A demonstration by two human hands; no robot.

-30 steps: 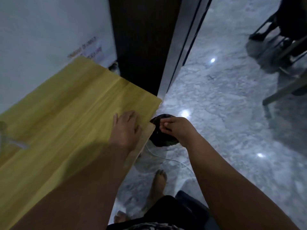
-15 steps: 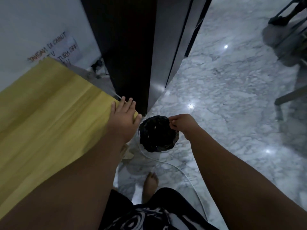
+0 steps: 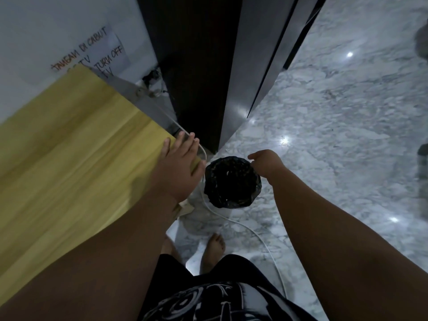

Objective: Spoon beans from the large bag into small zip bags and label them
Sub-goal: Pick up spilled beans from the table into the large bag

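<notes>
No beans, large bag, zip bags or labels are in view. My left hand [image 3: 179, 167] lies flat on the near corner of the yellow wooden table [image 3: 69, 147], fingers spread and holding nothing. My right hand [image 3: 266, 164] hovers over the far right rim of a small bin lined with a black bag [image 3: 231, 181] that stands on the floor beside the table corner. Its fingers hang loosely down, one stretched to the left, and nothing shows in them.
A white cable [image 3: 254, 232] runs from the table corner across the marble floor [image 3: 335, 135] past my bare foot [image 3: 214, 249]. A dark tall panel [image 3: 196, 66] stands behind the bin. A handwritten paper notice [image 3: 92, 52] hangs on the white wall.
My view has tilted down and towards the bin. My right hand's pinched fingers have loosened over the bin's rim. My left hand has slid to the table's corner.
</notes>
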